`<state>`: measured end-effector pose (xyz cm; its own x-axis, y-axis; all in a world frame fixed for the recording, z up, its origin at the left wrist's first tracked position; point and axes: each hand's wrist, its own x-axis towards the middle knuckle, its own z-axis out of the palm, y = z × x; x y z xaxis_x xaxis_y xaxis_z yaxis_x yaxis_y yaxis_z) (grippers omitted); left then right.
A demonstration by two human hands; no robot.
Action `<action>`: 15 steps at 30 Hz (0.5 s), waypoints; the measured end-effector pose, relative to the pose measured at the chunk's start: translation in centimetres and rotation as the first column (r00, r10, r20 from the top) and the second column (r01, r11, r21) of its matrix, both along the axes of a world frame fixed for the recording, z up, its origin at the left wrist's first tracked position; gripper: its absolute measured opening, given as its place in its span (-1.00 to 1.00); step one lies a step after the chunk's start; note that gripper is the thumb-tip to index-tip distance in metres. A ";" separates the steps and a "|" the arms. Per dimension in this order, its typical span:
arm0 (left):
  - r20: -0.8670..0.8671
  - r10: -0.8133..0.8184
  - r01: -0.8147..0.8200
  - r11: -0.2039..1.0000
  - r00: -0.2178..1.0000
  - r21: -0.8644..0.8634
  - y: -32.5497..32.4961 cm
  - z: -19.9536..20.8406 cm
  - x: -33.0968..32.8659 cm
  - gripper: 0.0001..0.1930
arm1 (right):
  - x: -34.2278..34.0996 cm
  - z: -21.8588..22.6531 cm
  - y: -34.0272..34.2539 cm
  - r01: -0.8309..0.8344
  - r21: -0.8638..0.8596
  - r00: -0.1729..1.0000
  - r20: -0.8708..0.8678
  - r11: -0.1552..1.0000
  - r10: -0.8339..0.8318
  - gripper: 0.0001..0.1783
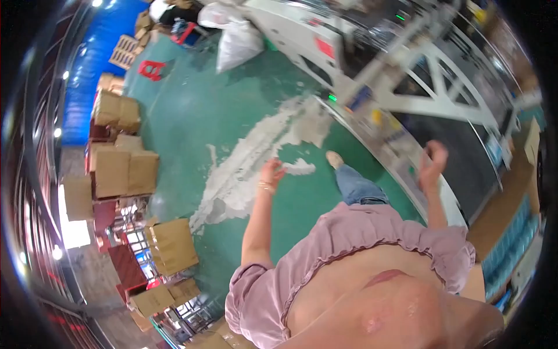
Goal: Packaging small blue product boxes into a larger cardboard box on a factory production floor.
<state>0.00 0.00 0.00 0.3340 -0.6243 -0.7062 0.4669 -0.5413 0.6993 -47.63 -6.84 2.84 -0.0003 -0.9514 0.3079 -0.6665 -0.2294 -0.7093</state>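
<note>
My left hand [271, 174] hangs over the floor with its fingers loosely bent and apart, and I see nothing in it. A bracelet [266, 186] circles that wrist. Below it, a worn whitish patch [244, 168] runs across the green floor [180, 122]. On the other side, my right hand [433, 163] is raised beside the long white machine [401, 168], close to its dark belt [459, 157]. Its fingers are half curled with a gap at the thumb, and no object shows in it. Whether it touches the machine I cannot tell.
Cardboard boxes [113, 171] are stacked along the left. A full white sack [238, 46] and a red stool [151, 70] stand on the floor farther off. The machine's white slotted frame [439, 87] rises at the right. Packs of bluish bottles [511, 247] line the far right.
</note>
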 end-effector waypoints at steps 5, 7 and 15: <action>0.241 0.060 -0.102 0.980 0.969 0.168 0.9 -3.1 8.4 -0.62 | 30.9 5.6 -12.1 -0.696 -0.275 0.681 0.042 0.664 0.731 -0.81; 0.543 -0.234 0.153 0.970 0.806 0.190 8.0 -7.6 9.7 -0.63 | 40.4 11.2 -15.8 -0.852 -0.296 0.428 0.081 0.432 0.900 -0.78; 0.479 -0.539 0.111 0.736 0.693 0.668 11.7 -13.9 16.1 -0.74 | 69.5 3.3 -33.2 -0.982 0.173 -0.091 -0.047 -0.082 0.995 -0.68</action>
<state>16.10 11.65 -13.91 0.6656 -0.3503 -0.6590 -0.2347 -0.9365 0.2607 21.90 -40.06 6.18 0.9856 0.0968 0.1385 0.1668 -0.6884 -0.7059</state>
